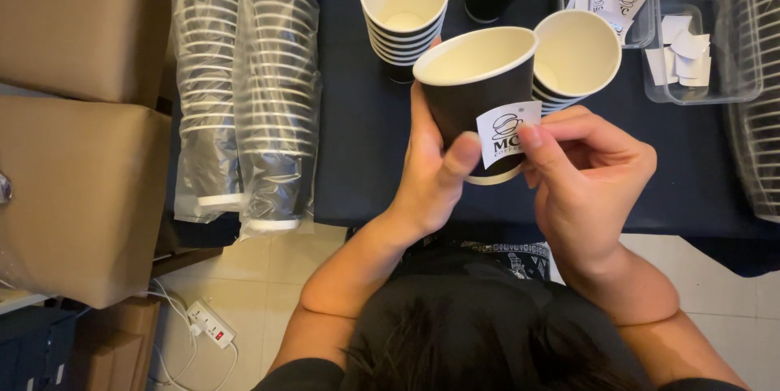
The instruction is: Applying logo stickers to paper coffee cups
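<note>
Work surface: a dark blue table [366,139] seen from above, with pale floor tiles [260,277] below its near edge. Cardboard boxes [81,196] stand at the left, and a white power strip [210,324] lies on the floor.

The left hand [431,171] is closed around a black paper cup [475,90], thumb across the front wall, fingers behind. The cup is held tilted above the table's near edge, with its white inside showing.

The right hand [585,188] has thumb and fingers pinched together on the edge of a white sticker [508,132], which lies against the cup's lower front wall. Whether the sticker is fully stuck down cannot be told.

Just behind the held cup stand two stacks of black cups [404,13] with white insides, one to each side, and a third stack at the top edge. Two clear plastic tubs [735,90] at the upper right hold loose white stickers. Sleeves of cups wrapped in plastic [244,90] lie at the left of the table.
</note>
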